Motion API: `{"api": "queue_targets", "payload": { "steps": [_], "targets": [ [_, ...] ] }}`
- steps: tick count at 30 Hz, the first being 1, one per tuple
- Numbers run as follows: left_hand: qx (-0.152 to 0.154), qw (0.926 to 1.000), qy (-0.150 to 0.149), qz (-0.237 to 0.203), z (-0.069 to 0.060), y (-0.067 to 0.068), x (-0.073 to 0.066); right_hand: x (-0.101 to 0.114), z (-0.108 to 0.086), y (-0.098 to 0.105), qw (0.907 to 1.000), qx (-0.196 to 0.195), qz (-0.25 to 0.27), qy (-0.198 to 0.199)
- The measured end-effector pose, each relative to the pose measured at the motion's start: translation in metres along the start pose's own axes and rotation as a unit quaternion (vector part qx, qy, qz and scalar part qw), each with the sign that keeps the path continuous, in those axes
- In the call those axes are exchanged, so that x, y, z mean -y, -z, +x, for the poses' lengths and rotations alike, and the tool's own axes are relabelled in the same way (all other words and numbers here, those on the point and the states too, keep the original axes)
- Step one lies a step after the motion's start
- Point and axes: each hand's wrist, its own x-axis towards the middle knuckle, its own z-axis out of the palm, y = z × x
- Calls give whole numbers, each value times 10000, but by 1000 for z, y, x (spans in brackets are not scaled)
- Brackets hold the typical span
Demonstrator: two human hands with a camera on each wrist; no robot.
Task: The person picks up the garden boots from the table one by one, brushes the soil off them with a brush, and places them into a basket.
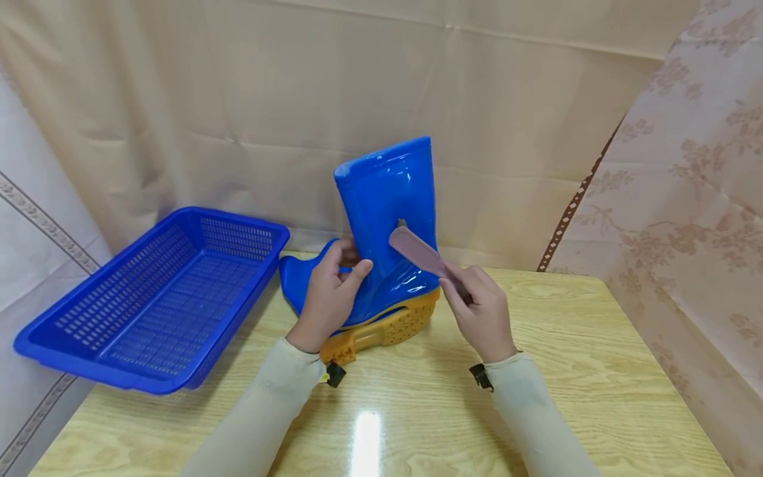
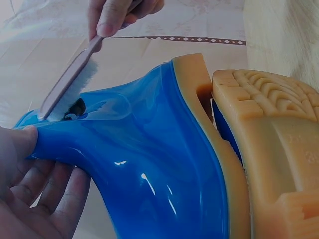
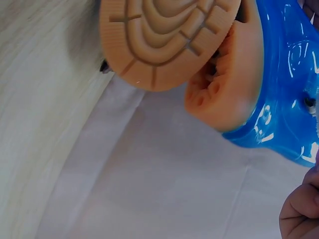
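Note:
A blue boot [image 1: 387, 199] with a tan sole stands with its shaft up, against a second blue boot [image 1: 294, 278] lying on the table. My left hand [image 1: 329, 291] grips the standing boot's shaft, thumb on one side and fingers on the other in the left wrist view. My right hand [image 1: 485, 315] holds a pink brush [image 1: 417, 252] by its handle. White bristles [image 2: 75, 92] face the shaft at a dark mark [image 2: 76, 108]. The right wrist view shows part of my right hand [image 3: 301, 209] at its edge, below the boot [image 3: 284, 74].
A blue slatted plastic basket [image 1: 197, 311] stands on the left of the wooden table [image 1: 596, 371]. Behind the table hangs a beige cloth [image 1: 507, 132], with a flower-patterned cloth [image 1: 703, 199] on the right.

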Motion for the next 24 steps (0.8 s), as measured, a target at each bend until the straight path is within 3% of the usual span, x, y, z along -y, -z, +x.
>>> {"api": "queue_targets", "payload": {
  "steps": [5, 10, 16, 24],
  "targets": [
    [20, 10000, -32, -29, 0, 0, -2, 6, 11, -7, 9997, 28, 20, 224],
    [-4, 10000, -26, 1, 0, -1, -2, 10, 17, -7, 9998, 66, -152, 128],
    [-80, 9999, 42, 52, -1, -1, 0, 4, 10, 1, 9993, 10, -368, -77],
    [-100, 9999, 70, 32, 0, 0, 1, -7, 0, 11, 9993, -125, -353, -36]
  ]
}}
